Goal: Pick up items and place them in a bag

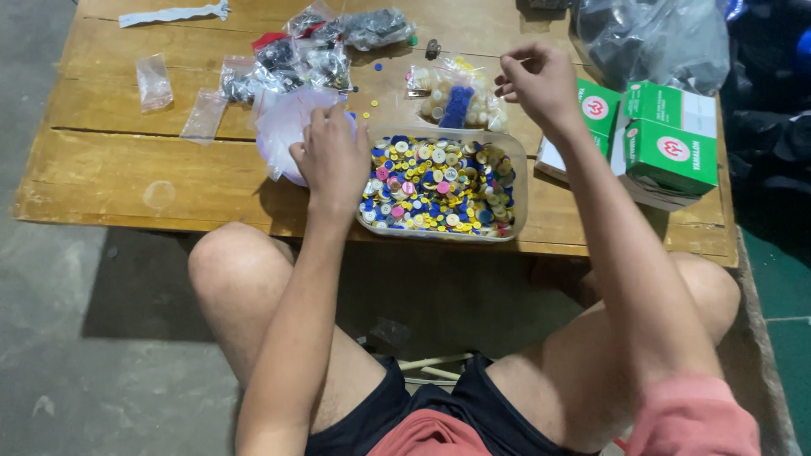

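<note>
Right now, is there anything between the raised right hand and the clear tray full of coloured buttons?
Nothing visible. The right hand is raised over the wooden table, beyond the tray of buttons. Only a small clear bag of buttons lies beside that path. The left hand rests at the tray's left edge.

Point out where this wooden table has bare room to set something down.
The low wooden table is bare along its near-left front, left of the left hand, and at the far-left edge. It is crowded from the small clear plastic bags to the clear tray of coloured buttons and green cardboard boxes.
</note>
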